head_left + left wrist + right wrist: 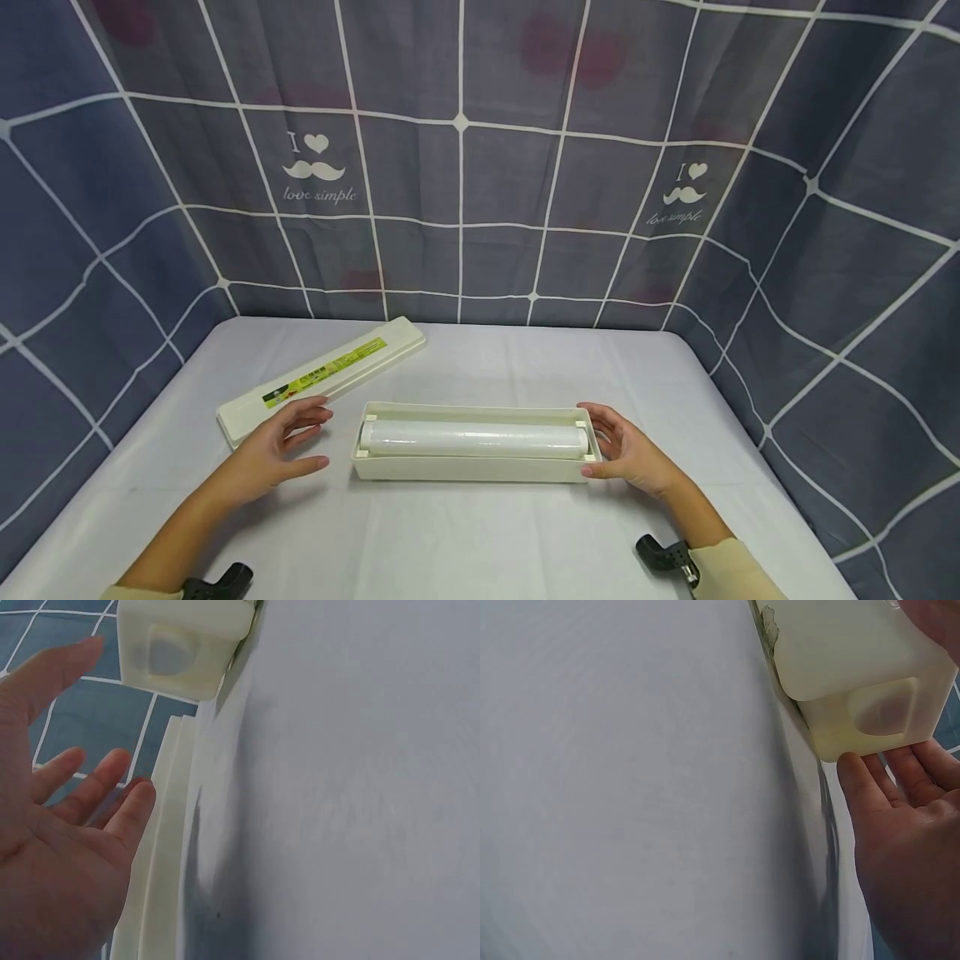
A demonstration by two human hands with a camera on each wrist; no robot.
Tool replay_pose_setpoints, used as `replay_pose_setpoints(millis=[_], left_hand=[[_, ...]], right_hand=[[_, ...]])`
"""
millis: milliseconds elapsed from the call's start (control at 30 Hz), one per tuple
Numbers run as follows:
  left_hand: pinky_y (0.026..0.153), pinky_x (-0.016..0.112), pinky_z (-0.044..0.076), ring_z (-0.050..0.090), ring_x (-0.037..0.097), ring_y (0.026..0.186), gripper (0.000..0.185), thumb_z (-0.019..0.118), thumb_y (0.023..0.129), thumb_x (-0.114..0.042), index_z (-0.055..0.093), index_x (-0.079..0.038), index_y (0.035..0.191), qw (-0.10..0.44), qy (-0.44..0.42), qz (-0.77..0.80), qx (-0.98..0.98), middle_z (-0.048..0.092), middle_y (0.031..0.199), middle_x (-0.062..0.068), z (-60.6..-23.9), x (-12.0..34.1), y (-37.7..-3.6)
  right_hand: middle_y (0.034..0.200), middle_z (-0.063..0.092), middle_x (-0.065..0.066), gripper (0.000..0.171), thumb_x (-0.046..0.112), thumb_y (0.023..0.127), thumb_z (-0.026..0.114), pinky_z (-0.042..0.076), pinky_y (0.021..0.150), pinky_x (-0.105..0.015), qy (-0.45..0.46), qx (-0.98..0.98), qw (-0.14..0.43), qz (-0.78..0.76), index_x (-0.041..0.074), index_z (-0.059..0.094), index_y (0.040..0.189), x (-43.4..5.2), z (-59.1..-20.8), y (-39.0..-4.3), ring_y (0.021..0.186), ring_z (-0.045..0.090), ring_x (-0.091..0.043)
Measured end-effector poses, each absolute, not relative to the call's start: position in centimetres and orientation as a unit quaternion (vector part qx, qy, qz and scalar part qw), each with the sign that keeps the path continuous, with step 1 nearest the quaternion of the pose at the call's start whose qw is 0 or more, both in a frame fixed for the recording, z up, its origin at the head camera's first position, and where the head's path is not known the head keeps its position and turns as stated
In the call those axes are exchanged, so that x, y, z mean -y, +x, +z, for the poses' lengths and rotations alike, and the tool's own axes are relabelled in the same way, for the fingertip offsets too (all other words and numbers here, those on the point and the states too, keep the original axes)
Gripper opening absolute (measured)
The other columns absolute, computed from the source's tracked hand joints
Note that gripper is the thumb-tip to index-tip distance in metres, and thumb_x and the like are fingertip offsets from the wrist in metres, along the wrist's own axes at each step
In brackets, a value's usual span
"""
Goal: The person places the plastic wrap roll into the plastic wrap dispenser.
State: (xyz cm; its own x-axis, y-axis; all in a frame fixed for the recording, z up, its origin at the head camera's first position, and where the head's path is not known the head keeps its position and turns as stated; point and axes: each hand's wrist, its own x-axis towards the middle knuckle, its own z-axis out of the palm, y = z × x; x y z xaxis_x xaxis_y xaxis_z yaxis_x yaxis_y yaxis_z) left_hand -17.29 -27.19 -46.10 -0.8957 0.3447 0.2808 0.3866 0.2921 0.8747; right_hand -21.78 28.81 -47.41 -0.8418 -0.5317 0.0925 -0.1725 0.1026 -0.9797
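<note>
While both hands sit low in the head view, a cream dispenser box [474, 467] lies across the centre of the white table [480, 550], open at the top, with a roll of cling film [472, 438] resting lengthwise inside it between two end holders. At the right end of that box, the right hand [626, 454] has its fingers spread and only lightly bent, holding nothing; its thumb tip looks to touch the box's lower right corner, and in the right wrist view a fingertip [853, 766] meets the bottom edge of the box end in the upper right of the frame. Left of the box, the left hand [279, 450] is likewise spread and relaxed, gripping nothing, and stands a little apart from the box's left end. Just above that hand, running diagonally toward the upper left of the table, lies the box's separate lid [322, 377], cream with a green and yellow label; the fingertips come close to its near edge, though contact cannot be told. Behind the table hangs a grey-blue checked curtain [480, 167]
</note>
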Motion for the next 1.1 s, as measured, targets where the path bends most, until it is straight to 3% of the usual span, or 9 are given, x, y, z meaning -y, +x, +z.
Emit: replay_pose_setpoints(millis=[200, 533, 833, 1100], left_hand=[[0.104, 0.011, 0.047, 0.055, -0.007, 0.124, 0.077, 0.081, 0.083, 0.003, 0.038, 0.011, 0.147, 0.036, -0.228, -0.550, 0.803, 0.057, 0.132, -0.007, -45.7, 28.0, -17.0], [0.103, 0.008, 0.046, 0.057, -0.005, 0.122, 0.072, 0.080, 0.083, 0.005, 0.042, 0.011, 0.145, 0.063, -0.211, -0.527, 0.821, 0.059, 0.129, -0.010, -45.9, 29.8, -16.8], [0.102, 0.009, 0.048, 0.059, -0.003, 0.121, 0.067, 0.077, 0.083, 0.011, 0.044, 0.011, 0.142, 0.086, -0.197, -0.528, 0.822, 0.060, 0.130, 0.004, -45.8, 32.1, -16.5], [0.093, 0.011, 0.053, 0.057, -0.012, 0.121, 0.064, 0.076, 0.084, 0.010, 0.048, 0.007, 0.142, 0.093, -0.163, -0.514, 0.837, 0.056, 0.135, -0.012, -45.3, 34.5, -16.3]], right_hand=[[0.148, 0.039, -0.030, 0.100, -0.009, 0.072, 0.085, 0.051, 0.103, -0.017, -0.236, -0.726, 0.145, -0.630, -0.007, 0.027, 0.153, -29.0, -47.6, -21.9, 0.125, 0.054, -0.004], [0.146, 0.044, -0.018, 0.101, -0.008, 0.073, 0.085, 0.054, 0.100, -0.020, -0.248, -0.716, 0.153, -0.635, -0.006, 0.025, 0.154, -29.1, -47.8, -22.0, 0.126, 0.054, -0.006], [0.145, 0.045, -0.014, 0.102, -0.009, 0.073, 0.084, 0.053, 0.101, -0.021, -0.250, -0.709, 0.156, -0.640, -0.007, 0.024, 0.155, -29.1, -47.8, -22.0, 0.127, 0.054, -0.006], [0.146, 0.045, -0.016, 0.101, -0.010, 0.073, 0.084, 0.054, 0.101, -0.021, -0.245, -0.711, 0.159, -0.639, -0.005, 0.026, 0.155, -29.0, -47.7, -22.0, 0.127, 0.055, -0.006]])
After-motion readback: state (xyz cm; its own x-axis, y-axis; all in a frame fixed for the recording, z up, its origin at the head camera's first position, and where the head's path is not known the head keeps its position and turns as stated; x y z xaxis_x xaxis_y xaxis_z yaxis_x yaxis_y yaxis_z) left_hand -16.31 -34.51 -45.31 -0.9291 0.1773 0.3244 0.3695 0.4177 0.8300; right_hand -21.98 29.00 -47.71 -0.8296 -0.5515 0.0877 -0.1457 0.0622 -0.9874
